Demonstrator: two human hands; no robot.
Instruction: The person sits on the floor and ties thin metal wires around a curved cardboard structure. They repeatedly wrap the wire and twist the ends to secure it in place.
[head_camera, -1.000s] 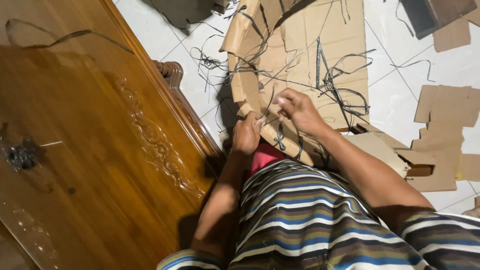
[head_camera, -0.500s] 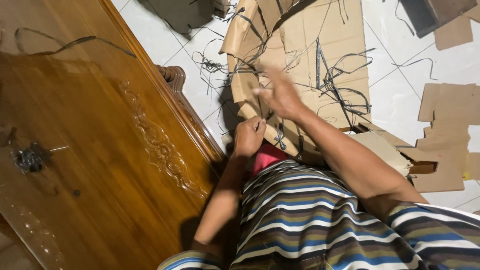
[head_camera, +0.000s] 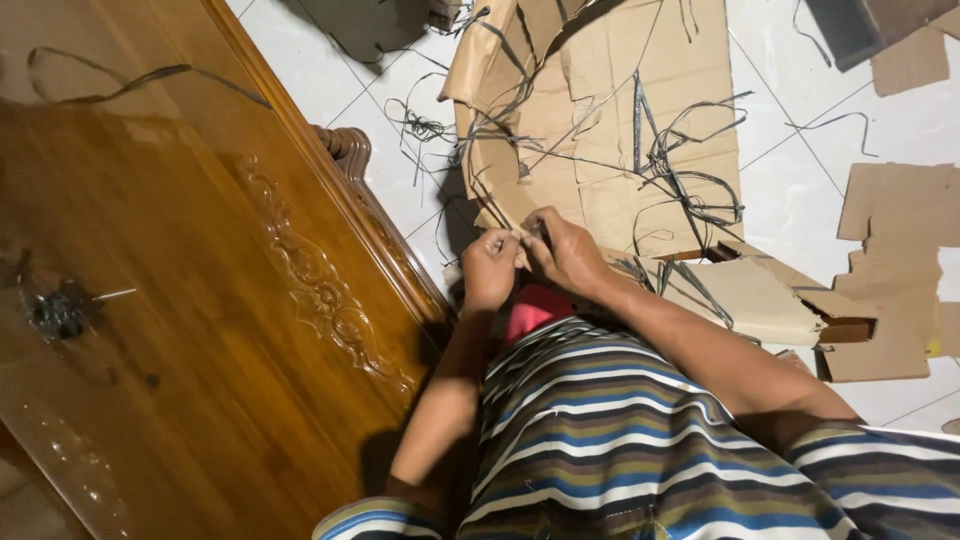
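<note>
My left hand (head_camera: 490, 268) and my right hand (head_camera: 560, 248) meet in front of my striped shirt (head_camera: 620, 420), fingertips pinched together on a thin pale strip (head_camera: 521, 235). What exactly the strip is I cannot tell. Just beyond my hands lies a torn brown cardboard sheet (head_camera: 620, 110) on the white tiled floor, strewn with several thin dark strands (head_camera: 680, 170). A red patch of cloth (head_camera: 535, 305) shows under my wrists.
A polished carved wooden table (head_camera: 180, 300) fills the left side, with a small dark clump (head_camera: 58, 312) and a loose strand on it. Cardboard scraps (head_camera: 890, 270) lie at the right on the tiles. Another dark strand tangle (head_camera: 420, 128) lies near the table's edge.
My right hand was lifted away over the cardboard half a second ago and has come back down to meet my left hand. Both hands now pinch the strip together.
</note>
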